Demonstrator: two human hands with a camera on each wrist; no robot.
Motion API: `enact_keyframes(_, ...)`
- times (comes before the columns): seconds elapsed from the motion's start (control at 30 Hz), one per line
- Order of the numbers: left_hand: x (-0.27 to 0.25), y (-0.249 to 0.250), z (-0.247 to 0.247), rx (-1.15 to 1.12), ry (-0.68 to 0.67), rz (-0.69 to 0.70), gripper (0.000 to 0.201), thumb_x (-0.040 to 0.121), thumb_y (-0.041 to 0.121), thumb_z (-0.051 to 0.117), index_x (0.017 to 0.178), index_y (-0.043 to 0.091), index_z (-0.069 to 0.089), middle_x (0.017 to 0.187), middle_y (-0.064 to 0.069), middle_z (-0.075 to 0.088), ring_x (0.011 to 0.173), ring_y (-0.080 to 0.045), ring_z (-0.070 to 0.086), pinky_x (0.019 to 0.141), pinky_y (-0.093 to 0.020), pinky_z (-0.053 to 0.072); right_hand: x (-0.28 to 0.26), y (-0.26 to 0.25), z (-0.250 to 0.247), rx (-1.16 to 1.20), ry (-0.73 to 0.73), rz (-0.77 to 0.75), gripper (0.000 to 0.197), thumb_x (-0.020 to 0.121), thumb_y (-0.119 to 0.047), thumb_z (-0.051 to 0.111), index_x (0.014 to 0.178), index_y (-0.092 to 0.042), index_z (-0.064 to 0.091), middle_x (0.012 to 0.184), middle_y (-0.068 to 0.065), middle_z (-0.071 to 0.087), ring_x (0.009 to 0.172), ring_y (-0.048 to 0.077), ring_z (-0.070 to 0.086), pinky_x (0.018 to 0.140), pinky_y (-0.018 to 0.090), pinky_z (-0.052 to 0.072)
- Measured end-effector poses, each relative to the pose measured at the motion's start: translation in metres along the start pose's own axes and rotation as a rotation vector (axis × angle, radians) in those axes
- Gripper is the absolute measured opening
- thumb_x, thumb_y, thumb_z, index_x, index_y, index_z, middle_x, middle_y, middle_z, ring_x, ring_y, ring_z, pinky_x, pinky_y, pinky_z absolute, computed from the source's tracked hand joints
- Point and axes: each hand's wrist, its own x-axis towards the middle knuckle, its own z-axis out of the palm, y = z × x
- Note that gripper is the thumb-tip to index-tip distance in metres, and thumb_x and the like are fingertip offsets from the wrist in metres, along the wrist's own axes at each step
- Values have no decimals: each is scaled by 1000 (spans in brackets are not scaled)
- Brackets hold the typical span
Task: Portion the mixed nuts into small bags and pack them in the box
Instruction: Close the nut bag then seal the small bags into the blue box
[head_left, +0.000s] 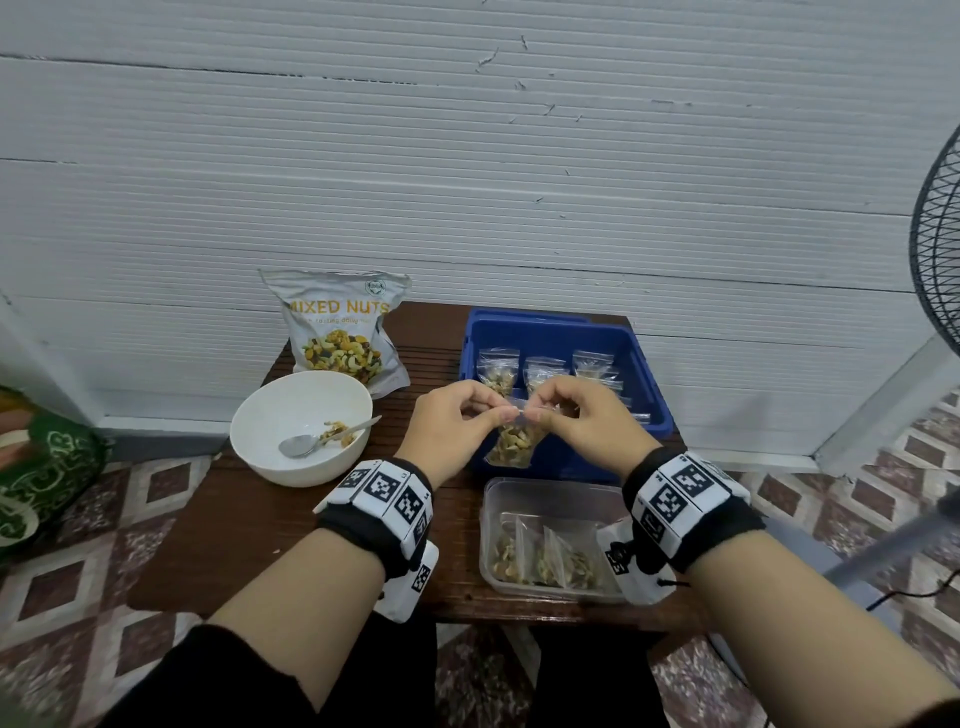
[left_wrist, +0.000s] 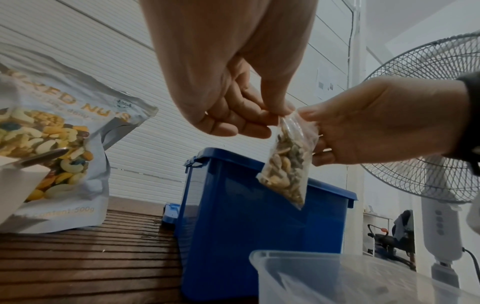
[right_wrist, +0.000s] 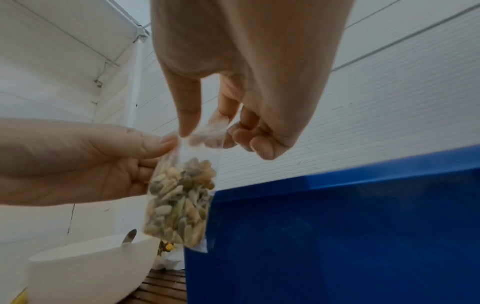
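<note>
Both hands are working the top edge of one small bag (head_left: 514, 441) right now. The left hand (head_left: 449, 423) is pinching the left corner of the zip strip between thumb and forefinger, and the right hand (head_left: 582, 415) is pinching the same strip just beside it, with its other fingers curled in. The bag is hanging free in the air between them, nuts settled in the bottom half, just above the near wall of the blue box (head_left: 644, 364).

Handling-wise I'm guessing it's light, but the film looks thin, floppy and a bit slick, so the zip strip up top is the spot to grab. Grabbing the belly would probably just squish the nuts around and could pop the seal. Looks to me like the seal is being pressed closed, though I can't tell if it's fully shut yet.

Right behind the hands, the blue box is already holding several filled bags standing in rows. Just under the right wrist, a clear tub (head_left: 491, 530) is holding a few more bags. Out past the left hand, a white bowl (head_left: 260, 415) is sitting on the counter (head_left: 249, 545) with a spoon (head_left: 306, 444) and a few leftover nuts, and the big mixed nuts pouch (head_left: 337, 332) is standing behind it.
</note>
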Motion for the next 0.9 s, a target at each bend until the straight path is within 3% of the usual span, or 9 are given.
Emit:
enact_keyframes(0.1,1,1,-1,-28,-18,5,2,84,23,71,82,23,70,84,9,70,78,3,62,72,-7,45,5,-1,-6,-54,-14,11,18,89,-10,63,76,-22,60,71,-7,58,69,12,55,70,29,47)
enact_keyframes(0.23,8,-6,-8,-75,75,-24,9,90,27,63,90,20,69,90,6,70,83,-3,61,71,-6,44,19,-11,-26,-67,2,7,19,90,-8,61,77,-21,58,70,-9,56,62,-5,50,64,14,41)
enact_keyframes(0.4,25,-21,-15,2,162,-135,8,94,24,58,100,19,60,93,12,60,83,3,54,68,-2,40,60,-29,-52,-133,24,51,15,91,-13,60,78,-20,58,76,-1,66,72,13,63,71,24,50)
enact_keyframes(0.5,38,-32,-14,6,129,-213,25,95,21,56,118,11,58,109,1,60,95,-7,54,82,-16,42,88,-35,-56,-311,-88,81,16,90,-17,64,76,-22,60,75,-5,65,73,10,63,70,23,50)
enact_keyframes(0.6,52,-38,-10,5,80,-267,36,96,20,55,129,8,52,124,-5,59,105,-11,54,96,-27,44,115,-32,-50,-431,-223,138,14,89,-12,64,77,-18,61,74,-4,65,68,7,62,56,14,48)
enact_keyframes(0.67,59,-40,-8,-10,60,-301,39,97,20,54,133,8,49,129,-6,57,111,-14,55,101,-30,43,131,-26,-42,-495,-303,171,6,89,-12,65,83,-13,63,78,0,68,68,8,63,60,19,52)
enact_keyframes(0.8,69,-44,-4,-37,23,-349,41,98,25,50,136,10,46,133,-5,55,116,-16,54,102,-28,42,161,-8,-24,-593,-483,225,2,90,-12,64,88,-12,63,81,2,69,66,8,63,61,22,52)
enact_keyframes(0.9,75,-45,-4,-52,-17,-363,42,99,27,49,138,13,43,135,-3,53,117,-15,53,100,-28,42,179,8,-13,-656,-608,280,11,91,-3,58,88,-12,63,89,7,70,74,18,68,67,31,57)
